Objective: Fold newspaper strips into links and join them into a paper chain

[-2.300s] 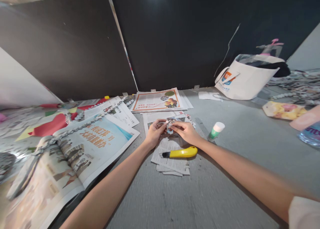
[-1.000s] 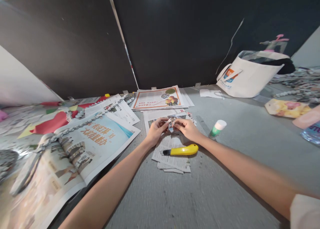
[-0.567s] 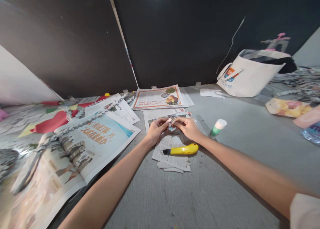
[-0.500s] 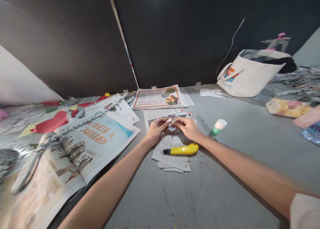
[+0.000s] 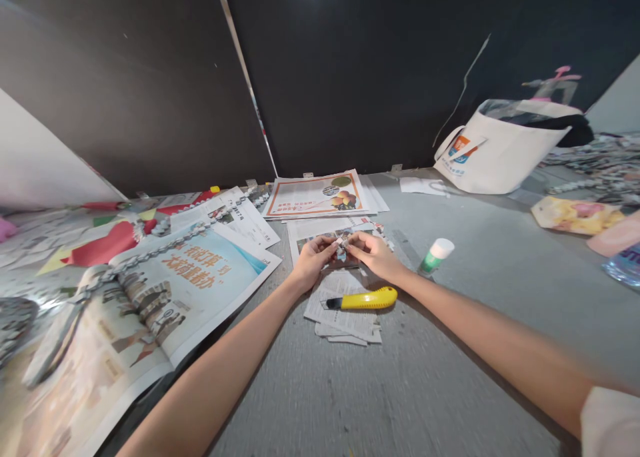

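Both my left hand (image 5: 313, 258) and my right hand (image 5: 376, 256) pinch a small folded piece of printed paper (image 5: 342, 246) between thumb and fingers. The fingertips nearly meet, and part of the paper is hidden by them. Just below, a yellow utility knife (image 5: 369, 298) lies on a stack of cut newspaper pieces (image 5: 340, 324). To the right of my right hand stands a glue stick (image 5: 436, 256) with a white cap and green body. Behind my hands are printed sheets (image 5: 300, 230) on the grey tabletop (image 5: 310, 397).
An open magazine (image 5: 215, 270) with a long folded-paper chain (image 5: 165, 247) across it covers the left side. Further back lies an orange-bordered sheet (image 5: 305, 197) against the black panel. A white bag (image 5: 515, 147) stands at the back right, near a yellow patterned packet (image 5: 575, 215).
The paper piece between my fingertips has turned slightly, and my right fingers have shifted a little. The knife, the glue stick and the paper stack stay where they were.
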### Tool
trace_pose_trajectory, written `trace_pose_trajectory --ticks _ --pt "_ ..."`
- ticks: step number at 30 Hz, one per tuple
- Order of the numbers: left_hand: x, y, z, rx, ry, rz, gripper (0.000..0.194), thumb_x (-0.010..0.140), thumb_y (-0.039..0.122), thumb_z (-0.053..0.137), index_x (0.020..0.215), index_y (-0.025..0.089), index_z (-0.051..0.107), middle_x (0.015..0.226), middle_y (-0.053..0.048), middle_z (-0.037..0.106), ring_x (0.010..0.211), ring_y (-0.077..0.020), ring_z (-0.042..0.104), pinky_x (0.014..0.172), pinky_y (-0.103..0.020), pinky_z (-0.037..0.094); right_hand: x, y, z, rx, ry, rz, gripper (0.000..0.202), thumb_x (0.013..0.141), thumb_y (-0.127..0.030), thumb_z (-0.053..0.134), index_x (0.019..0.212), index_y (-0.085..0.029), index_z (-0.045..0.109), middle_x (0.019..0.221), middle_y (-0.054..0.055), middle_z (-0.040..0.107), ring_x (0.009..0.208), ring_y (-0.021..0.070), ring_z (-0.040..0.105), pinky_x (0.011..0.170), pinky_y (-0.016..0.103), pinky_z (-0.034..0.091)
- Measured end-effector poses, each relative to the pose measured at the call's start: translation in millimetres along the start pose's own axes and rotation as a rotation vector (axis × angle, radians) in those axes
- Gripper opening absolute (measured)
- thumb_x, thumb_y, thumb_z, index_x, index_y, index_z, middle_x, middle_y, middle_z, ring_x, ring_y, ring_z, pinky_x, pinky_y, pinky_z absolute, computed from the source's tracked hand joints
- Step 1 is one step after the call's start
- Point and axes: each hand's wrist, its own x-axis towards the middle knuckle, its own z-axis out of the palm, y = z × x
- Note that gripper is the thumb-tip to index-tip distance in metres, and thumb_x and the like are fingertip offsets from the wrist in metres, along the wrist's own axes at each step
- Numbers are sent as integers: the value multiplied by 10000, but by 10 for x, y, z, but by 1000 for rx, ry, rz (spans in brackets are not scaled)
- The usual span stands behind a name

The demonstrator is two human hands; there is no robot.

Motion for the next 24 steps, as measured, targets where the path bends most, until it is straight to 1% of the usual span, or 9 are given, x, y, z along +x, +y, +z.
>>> trace_pose_trajectory --ticks 4,7,10,12,17,24 --pt "1 -4 5 3 0 4 607 687 610 1032 987 155 763 805 -17 700 678 -100 585 653 -248 461 -1 3 -1 -12 3 -3 398 1018 -649 700 971 -255 661 908 39 721 799 213 661 728 353 546" --pt "4 -8 12 -2 0 11 632 668 628 1039 987 155 769 803 -13 698 672 -95 578 642 -239 454 -5 7 0 -12 16 -2 407 1013 -658 705 977 -254 672 929 45 729 819 221 670 747 361 553" --pt "7 -13 14 -5 6 9 662 645 643 1045 996 154 771 783 -6 689 666 -97 580 636 -237 461 -8 10 -1 0 27 -9 399 1011 -648 714 989 -251 683 949 49 744 838 223 683 762 363 559" --pt "7 -14 15 -2 9 9 668 643 646 1045 1003 152 774 784 -9 693 666 -99 584 638 -240 470 -9 10 -3 0 25 -12 388 1016 -634 717 985 -248 684 927 48 742 821 220 679 753 360 554" --pt "1 -8 15 11 7 16 637 675 629 1033 1025 157 787 790 -11 694 665 -102 583 640 -249 485 -10 12 -11 -14 12 -10 393 1022 -645 709 982 -255 677 911 50 748 807 224 677 739 367 547" --pt "-8 7 19 5 -1 16 608 683 605 1032 1028 164 794 786 -5 685 674 -108 589 653 -257 506 -14 -2 -15 -21 -2 -19 424 1021 -685 700 984 -263 673 908 44 743 788 221 663 730 365 543"
